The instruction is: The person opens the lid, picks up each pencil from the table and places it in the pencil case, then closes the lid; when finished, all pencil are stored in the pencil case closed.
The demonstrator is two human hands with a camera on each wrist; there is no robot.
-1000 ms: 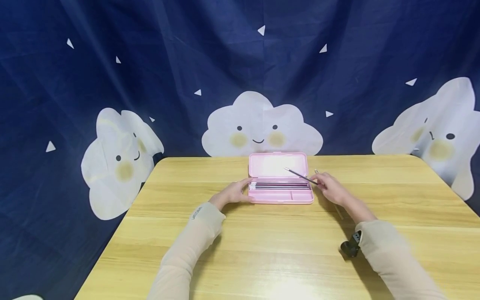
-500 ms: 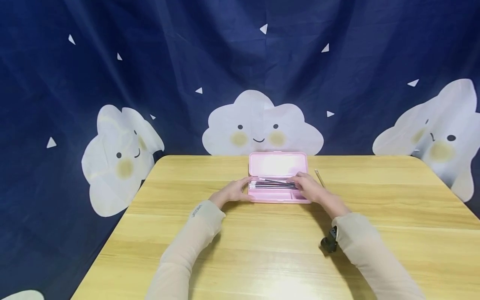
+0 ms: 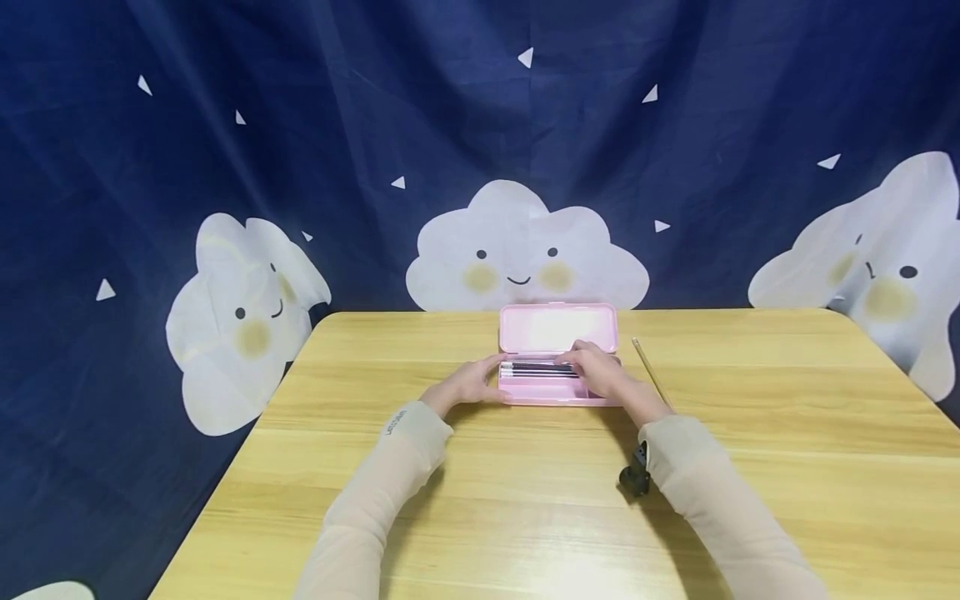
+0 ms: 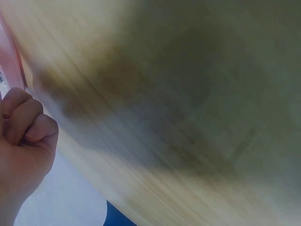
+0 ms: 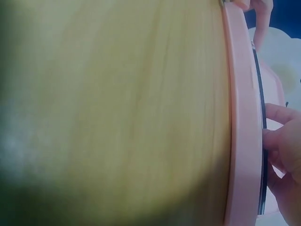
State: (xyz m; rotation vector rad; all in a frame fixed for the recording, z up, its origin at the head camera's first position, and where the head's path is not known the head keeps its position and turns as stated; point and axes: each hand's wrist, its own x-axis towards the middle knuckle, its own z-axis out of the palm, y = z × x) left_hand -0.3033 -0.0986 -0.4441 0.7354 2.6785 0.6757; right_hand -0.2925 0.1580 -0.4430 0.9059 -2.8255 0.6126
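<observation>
An open pink pencil case (image 3: 543,400) lies near the table's far edge, lid raised at the back. My left hand (image 3: 465,383) grips its left end, thumb at the front and fingers behind; the left wrist view shows curled fingers (image 4: 40,127) beside the pink edge. Several dark pencils (image 3: 531,370) with pale ends lie side by side in the back compartment. Over the case's right half is my right hand (image 3: 597,372), its fingertips at the pencils. In the right wrist view, its thumb and finger pinch a dark pencil (image 5: 261,183) along the rim.
One gold-coloured pencil (image 3: 649,367) lies slantwise on the wooden table (image 3: 495,500), right of the case, its near end hidden by my right arm. Behind the table hangs a dark blue curtain (image 3: 360,100) with cloud prints.
My right hand has moved left from beside the case into it, bringing a dark pencil down among the others. The gold-coloured pencil is now more uncovered. My left hand has stayed put.
</observation>
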